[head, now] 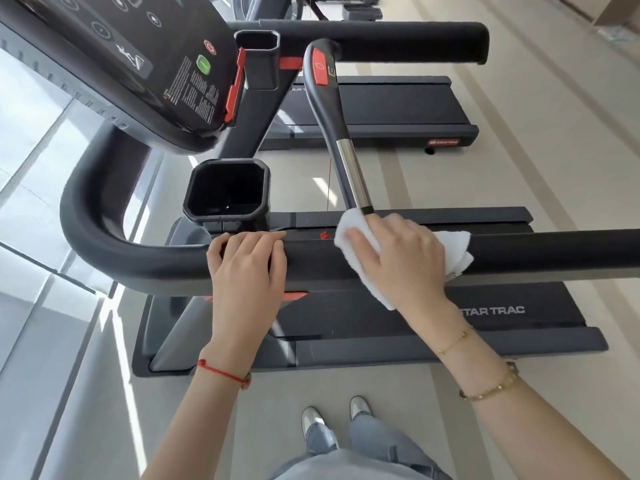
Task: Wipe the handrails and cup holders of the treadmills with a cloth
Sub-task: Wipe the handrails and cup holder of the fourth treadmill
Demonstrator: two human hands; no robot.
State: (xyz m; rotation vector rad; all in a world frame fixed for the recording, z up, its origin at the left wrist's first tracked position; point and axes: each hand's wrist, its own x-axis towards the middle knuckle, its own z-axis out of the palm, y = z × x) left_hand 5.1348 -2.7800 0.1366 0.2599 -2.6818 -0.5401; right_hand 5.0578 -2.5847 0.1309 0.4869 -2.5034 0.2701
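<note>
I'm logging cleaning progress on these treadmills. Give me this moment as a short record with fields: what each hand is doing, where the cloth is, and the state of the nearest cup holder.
left hand: left hand rests on the black handrail, fingers curled over its top, holding no cloth
right hand: right hand presses the white cloth onto the same handrail
cloth position: wrapped over the rail, right of the left hand, just below the chrome-banded grip bar
nearest cup holder: cup holder sits behind the left hand, no cup in it, untouched by either hand
</note>
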